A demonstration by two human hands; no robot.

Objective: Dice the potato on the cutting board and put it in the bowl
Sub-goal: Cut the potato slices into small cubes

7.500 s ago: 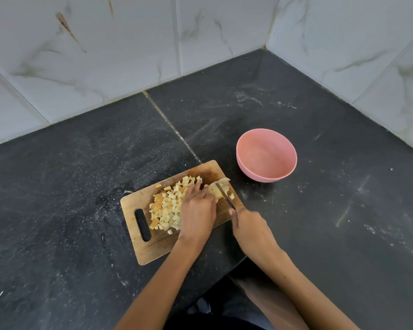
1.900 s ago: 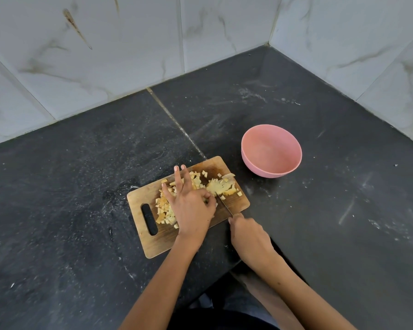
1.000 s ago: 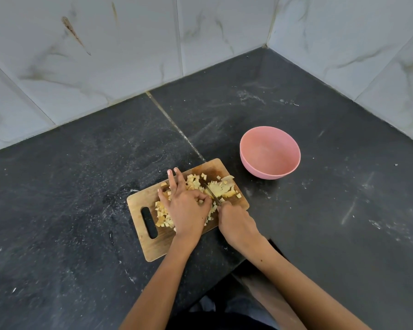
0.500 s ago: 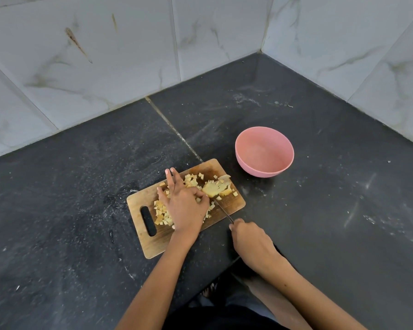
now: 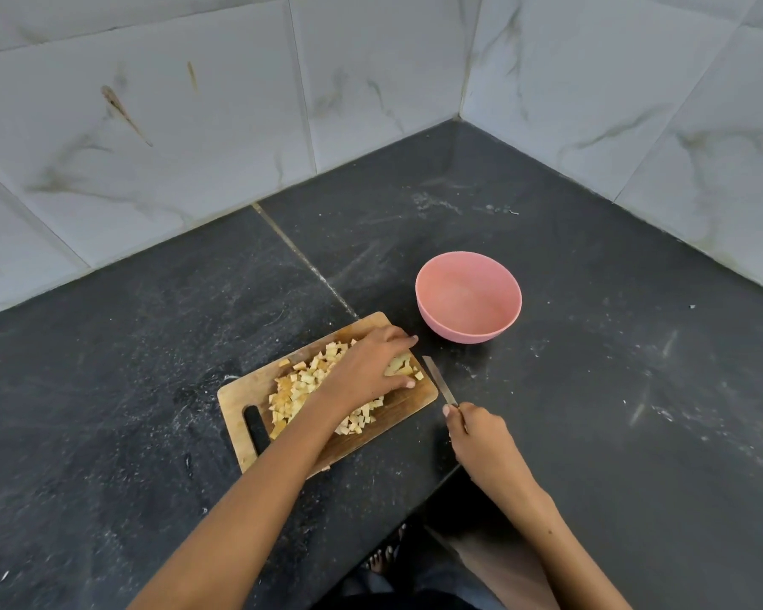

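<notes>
knife (image 5: 439,386) now off board | left hand (image 5: 368,366) cupping potato dice (image 5: 302,380) | right hand (image 5: 476,438) gripping knife | black counter (image 5: 591,367), marble-tiled corner

Wood board (image 5: 410,400) lies angled on dark counter (image 5: 150,389), slot handle at its near-left end. Diced potato (image 5: 302,383) piled across board's middle. Left hand (image 5: 366,367) reaches over the pile to board's right end, fingers curled round a few pieces there. Right hand (image 5: 476,438) off board, to its right, grips knife (image 5: 439,380) by handle; blade points far-left, just beside board's right edge, over counter. Pink bowl (image 5: 468,321) sits far-right of board, near it, apart. Marble-look wall tiles (image 5: 194,103) meet in far corner.
</notes>
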